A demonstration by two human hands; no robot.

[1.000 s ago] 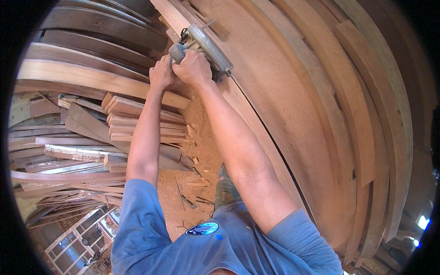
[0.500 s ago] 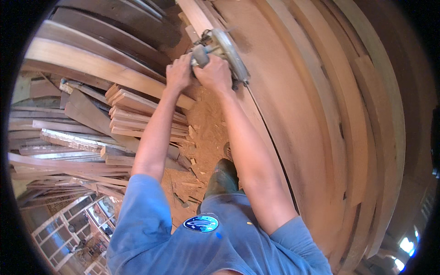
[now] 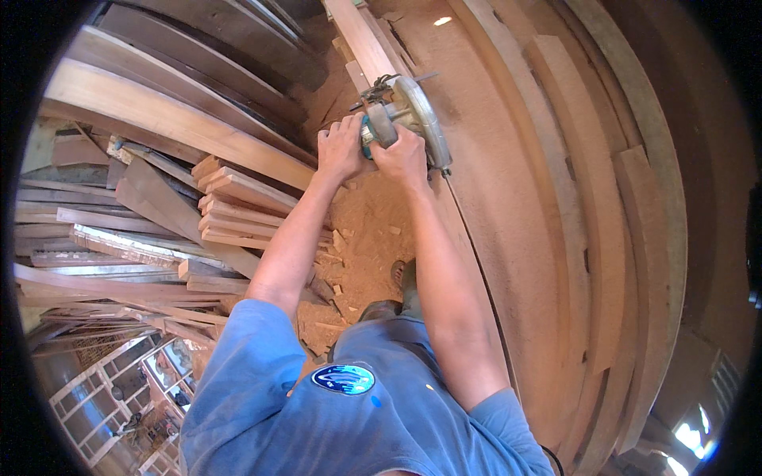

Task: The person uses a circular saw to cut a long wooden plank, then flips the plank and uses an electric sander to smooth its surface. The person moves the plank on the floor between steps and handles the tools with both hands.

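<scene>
A circular saw with a silver guard and a teal motor body rests on a long wooden board at the upper middle. My right hand is wrapped round its rear handle. Against the teal motor side, my left hand grips the saw, fingers curled over it. A narrow dark cut line runs from behind the saw back toward me along the board. Ahead of the saw a pale strip of wood continues away. The blade itself is hidden by the guard and the board.
Long planks lie along the right side. On the left, stacked short boards and a long pale plank jut toward my arms. Sawdust and wood scraps cover the floor. A white metal frame stands at lower left.
The saw and both hands appear lower and farther right in the picture, and the whole view has shifted somewhat. Both hands keep their grip on the saw.
</scene>
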